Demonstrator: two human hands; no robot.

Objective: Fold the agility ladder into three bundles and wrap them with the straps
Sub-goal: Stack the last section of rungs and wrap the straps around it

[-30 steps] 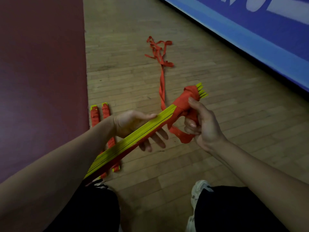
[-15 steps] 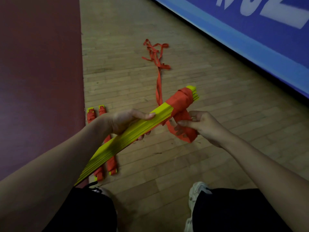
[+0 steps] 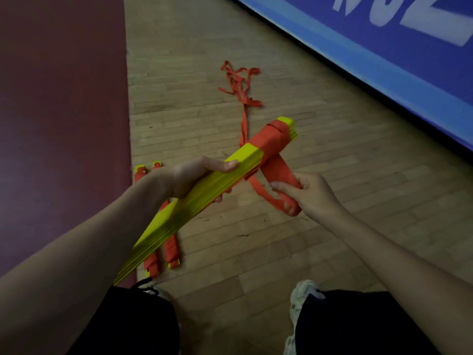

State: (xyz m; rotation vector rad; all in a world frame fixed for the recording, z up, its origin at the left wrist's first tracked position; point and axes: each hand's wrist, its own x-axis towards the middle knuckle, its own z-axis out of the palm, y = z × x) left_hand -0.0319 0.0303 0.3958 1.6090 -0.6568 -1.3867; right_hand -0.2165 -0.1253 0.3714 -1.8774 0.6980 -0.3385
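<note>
Holding, left hand: on my feed the left hand (image 3: 194, 178) was closed round the middle of the yellow bundle (image 3: 176, 219), thumb on top and fingers curled underneath.
Right hand: the right hand (image 3: 312, 196) pinched the orange strap (image 3: 279, 172) between thumb and fingers, with the band pulled into a loop below the bundle's far end.
Bundle: I saw it in the air above the wooden floor (image 3: 307, 252). It was tilted, the near end low by the left knee and the far end raised, pointing away to the right.
Wrap: turns of strap covered the far end, and only the yellow tips showed beyond them.
Strap tail: from the wrapped end a single band ran off across the floor to a loose tangle (image 3: 240, 83) well beyond the bundle.
Finished bundles: two wrapped bundles (image 3: 172, 248) lay side by side on the floor beneath the left forearm, just beside the dark red mat (image 3: 64, 124). The held bundle partly hid them.
Surroundings: a blue banner (image 3: 384, 60) with white lettering ran along the right. I could make out a pale shoe (image 3: 302, 293) and dark shorts (image 3: 358, 324) at the bottom.
</note>
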